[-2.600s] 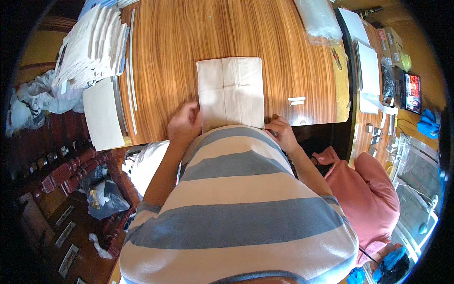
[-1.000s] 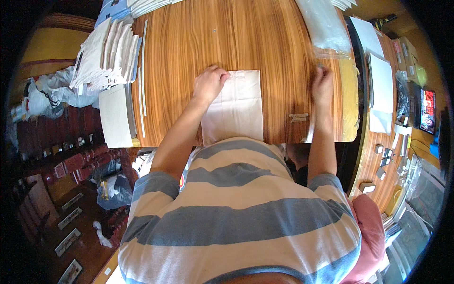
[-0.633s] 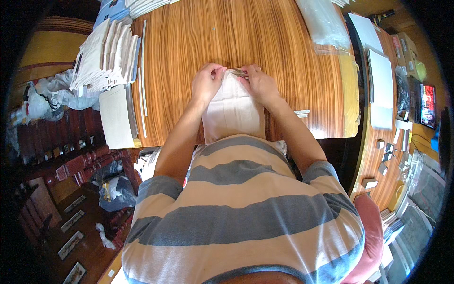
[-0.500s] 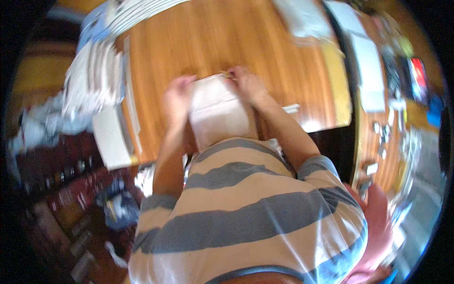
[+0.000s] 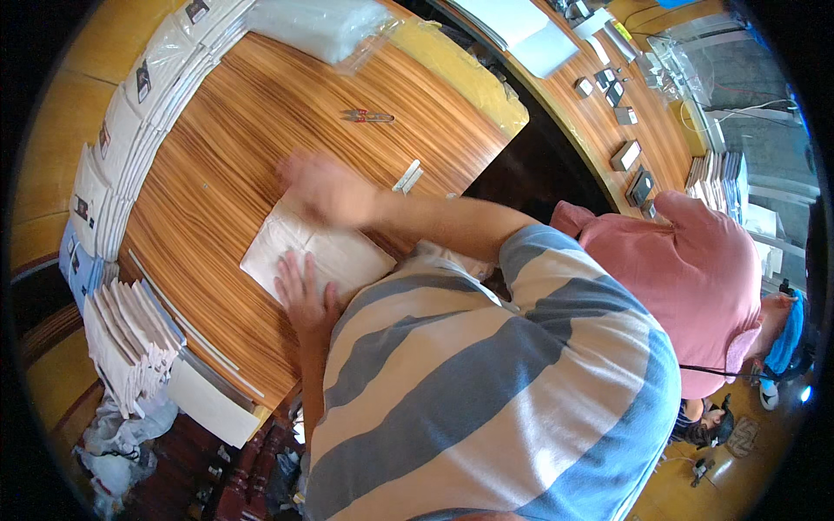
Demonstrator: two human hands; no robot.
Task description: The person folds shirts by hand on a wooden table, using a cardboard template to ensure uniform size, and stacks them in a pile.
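A folded pale cloth point(image 5: 339, 260), off-white with a faint pink tint, lies flat on the wooden table close to my body. My left hand point(image 5: 304, 293) rests on its near left part with the fingers spread, pressing lightly from above. Across its far edge is my right hand point(image 5: 328, 189), smeared by motion, so I cannot make out how its fingers are held. No object shows in either hand. Farther off on the wood lie small thread snips point(image 5: 368, 115) with red on the grips. Short white strips point(image 5: 407, 176) lie right of my right hand.
Stacked folded garments in clear bags point(image 5: 139, 130) line the table's left edge, with a pile of folded pale cloths point(image 5: 130, 339) nearer. Clear plastic bags point(image 5: 326, 30) lie at the far edge. A person in a pink shirt point(image 5: 669, 278) sits at right, beside another table point(image 5: 669, 130).
My view has turned to the right. My hands have left the cloth's far corners; the left now lies spread on it, and the right sweeps over its far edge.
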